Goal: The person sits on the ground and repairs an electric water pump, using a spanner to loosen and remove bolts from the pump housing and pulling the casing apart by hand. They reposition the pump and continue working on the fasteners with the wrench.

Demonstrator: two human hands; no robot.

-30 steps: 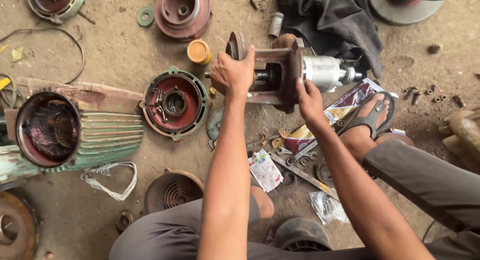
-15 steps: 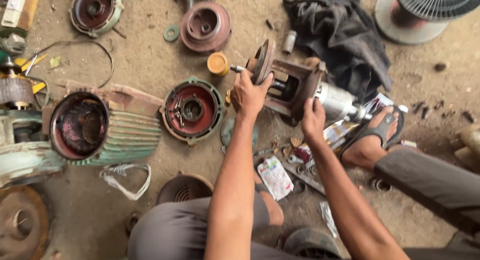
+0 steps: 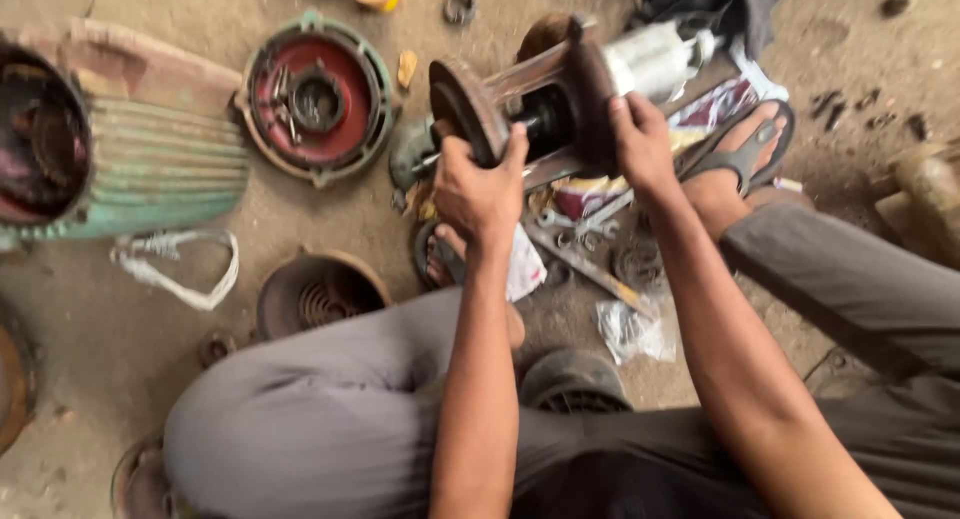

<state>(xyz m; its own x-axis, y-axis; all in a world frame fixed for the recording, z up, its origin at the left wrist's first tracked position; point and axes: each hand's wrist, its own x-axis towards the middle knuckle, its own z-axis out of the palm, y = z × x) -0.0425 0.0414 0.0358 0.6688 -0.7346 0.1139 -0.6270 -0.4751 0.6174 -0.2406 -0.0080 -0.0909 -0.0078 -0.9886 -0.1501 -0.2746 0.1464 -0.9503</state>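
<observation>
Two bare hands gripped one rusty motor assembly (image 3: 560, 99) held off the dirt floor (image 3: 180, 329) at the far middle of the scene. Largest of all, a green ribbed motor housing (image 3: 130, 159) lay on its side at the far left, its open end facing left. Just right of it sat a round red end cover (image 3: 315, 99) with a green rim, flat on the floor. The assembly itself was tilted, its brown disc end toward the left and its pale silvery rotor end toward the far right. A dark fan cover (image 3: 315, 294) rested on the floor near the person's left knee. The left hand (image 3: 482, 189) was closed around the lower edge of the disc, fingers curled over its rim. The right hand (image 3: 640, 144) clasped the assembly's middle flange, thumb and fingers wrapped on it. Wrenches (image 3: 580, 224) lay below the assembly, beside a sandalled foot (image 3: 735, 164).
</observation>
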